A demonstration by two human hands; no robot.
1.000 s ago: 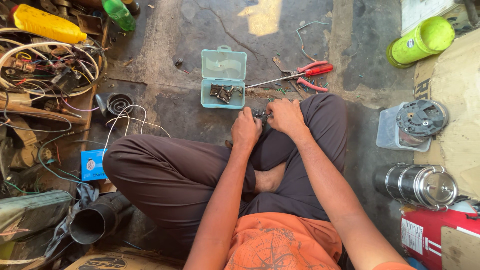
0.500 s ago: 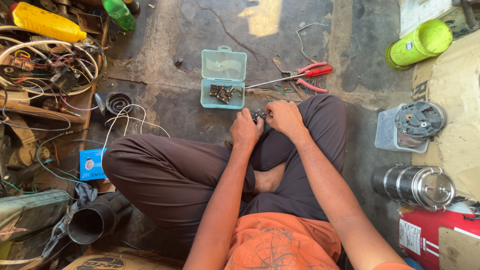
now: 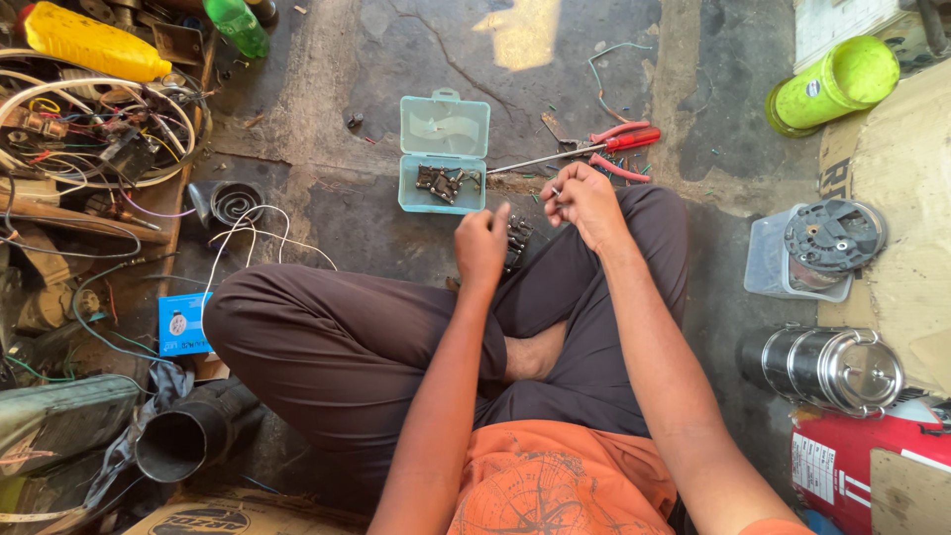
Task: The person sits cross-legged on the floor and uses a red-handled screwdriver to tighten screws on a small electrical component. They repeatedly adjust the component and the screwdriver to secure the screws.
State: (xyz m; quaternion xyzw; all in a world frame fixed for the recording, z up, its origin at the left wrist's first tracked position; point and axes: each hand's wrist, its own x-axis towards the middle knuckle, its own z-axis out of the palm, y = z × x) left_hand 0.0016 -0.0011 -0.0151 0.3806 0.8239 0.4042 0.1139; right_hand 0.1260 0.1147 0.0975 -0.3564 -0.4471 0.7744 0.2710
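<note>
A small dark metal part (image 3: pixel 517 241) lies on the person's right shin, just right of the left hand and below the open teal parts box. Far left, a yellow oil bottle (image 3: pixel 91 44) lies above a tangle of wires (image 3: pixel 94 124) on a wooden shelf. Below it a small blue carton (image 3: pixel 184 323) sits on the floor beside the left knee, and a black pipe (image 3: pixel 183 440) lies lower. The teal parts box (image 3: pixel 444 152) stands open on the concrete, holding small dark pieces. The left hand (image 3: pixel 481 244) is curled into a loose fist, thumb tip up; I cannot tell whether it grips anything. The right hand (image 3: pixel 582 202) is closed with its fingertips pinched on something tiny that is too small to make out. Above it lie a screwdriver (image 3: pixel 575 151) and red-handled pliers (image 3: pixel 616 149). Further right a clear tub with a round grey part (image 3: pixel 817 250), then a steel tiffin (image 3: pixel 822 368), and a lime-green can (image 3: pixel 834 83) at the top.
</note>
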